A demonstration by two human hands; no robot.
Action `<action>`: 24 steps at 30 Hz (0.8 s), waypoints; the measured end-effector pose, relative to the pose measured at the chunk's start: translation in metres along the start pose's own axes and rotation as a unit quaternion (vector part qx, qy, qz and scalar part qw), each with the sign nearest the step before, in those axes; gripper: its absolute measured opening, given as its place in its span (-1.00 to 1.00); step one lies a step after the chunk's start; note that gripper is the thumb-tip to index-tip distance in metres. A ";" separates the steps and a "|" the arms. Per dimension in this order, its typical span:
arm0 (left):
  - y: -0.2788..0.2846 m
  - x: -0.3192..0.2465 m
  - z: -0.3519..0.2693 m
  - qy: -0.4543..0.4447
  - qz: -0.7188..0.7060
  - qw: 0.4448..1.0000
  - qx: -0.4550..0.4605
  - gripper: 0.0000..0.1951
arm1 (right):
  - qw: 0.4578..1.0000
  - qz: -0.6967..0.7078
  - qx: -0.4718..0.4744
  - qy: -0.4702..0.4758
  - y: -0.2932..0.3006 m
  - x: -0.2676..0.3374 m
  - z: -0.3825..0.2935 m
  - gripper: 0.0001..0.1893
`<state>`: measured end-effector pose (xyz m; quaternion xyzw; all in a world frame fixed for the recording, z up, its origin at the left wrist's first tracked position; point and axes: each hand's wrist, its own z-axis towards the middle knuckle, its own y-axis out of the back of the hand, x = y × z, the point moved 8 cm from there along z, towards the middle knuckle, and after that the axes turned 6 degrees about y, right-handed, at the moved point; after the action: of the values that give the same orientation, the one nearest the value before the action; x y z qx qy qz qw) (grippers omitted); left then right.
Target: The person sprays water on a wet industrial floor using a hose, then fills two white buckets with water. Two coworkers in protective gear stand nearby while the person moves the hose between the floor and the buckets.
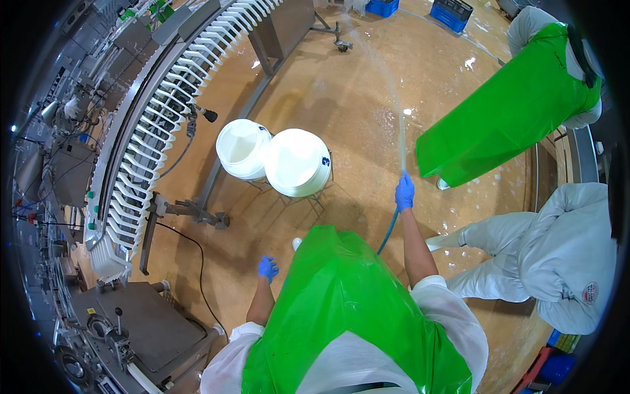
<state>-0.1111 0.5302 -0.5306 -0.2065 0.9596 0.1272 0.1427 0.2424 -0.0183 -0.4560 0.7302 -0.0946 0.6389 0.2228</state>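
My right hand (405, 192), in a blue glove, is closed round the end of a blue hose (389, 230). From it a water jet (396, 106) arcs away over the wet tan floor (344, 88). Beside my green apron (339, 290), my left hand (268, 269) hangs in a blue glove with loosely bent fingers and holds nothing. Ahead of me two white plastic tubs stand side by side on wire stands: an open tub (242, 147) at left and a white-topped tub (298, 162) bearing a number at right.
A curved conveyor (147, 133) with white slats runs along the left. Below it stands a steel machine (142, 325). A black cable (202, 266) lies on the floor. At right are a person in a green apron (507, 108) and another in white coveralls (551, 251). Blue crates (448, 18) sit far ahead.
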 end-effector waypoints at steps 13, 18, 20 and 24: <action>0.006 -0.002 0.007 -0.001 0.001 1.000 0.005 -0.42 | 0.996 0.022 -0.051 0.073 0.005 0.015 0.006 -0.61; 0.009 -0.001 0.010 -0.009 -0.006 1.000 0.006 -0.41 | 0.995 0.002 -0.072 0.068 0.009 0.020 0.003 -0.61; 0.012 0.001 0.010 0.002 0.004 1.000 -0.005 -0.41 | 0.991 0.002 -0.075 0.111 0.010 0.030 -0.001 -0.61; 0.015 0.002 0.007 -0.008 0.001 1.000 -0.002 -0.42 | 0.986 -0.027 -0.083 0.140 0.013 0.040 -0.009 -0.61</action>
<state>-0.1173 0.5447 -0.5352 -0.2044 0.9585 0.1305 0.1497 0.2358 -0.0198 -0.4131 0.6145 -0.0959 0.7188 0.3108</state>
